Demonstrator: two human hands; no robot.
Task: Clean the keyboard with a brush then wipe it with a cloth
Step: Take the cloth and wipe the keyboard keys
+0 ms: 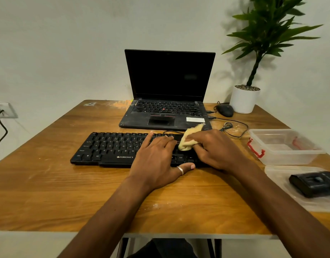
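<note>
On the wooden table [48, 192], about the middle, a black keyboard [108, 148] lies left to right, just near of an open laptop [168, 90] with a dark screen. The person's left hand [156, 159] lies flat on the right half of the keyboard, fingers straight and spread over the keys, grasping nothing. Its thumb, with a ring on it, lies along the keyboard's near edge. Just right of it, the right hand [216, 148] has its fingers curled round a bunched yellow cloth [187, 141] and holds it down on the keys toward the keyboard's right end. One corner of the cloth sticks up toward the laptop's near right corner. The cloth sits between the two hands, which are close together.

Far right of the laptop, a black mouse [224, 110] sits beside a white pot [243, 101] holding a green plant [268, 30], and a thin cable [238, 127] loops on the table nearby. At the table's right edge stands a clear plastic box [283, 155] with red clips. Near of it, a clear lid [279, 181] lies flat with a black object [313, 183] on it; what that is I cannot tell. On the wall at far left, a black cord [1, 135] hangs from a socket [4, 108].
</note>
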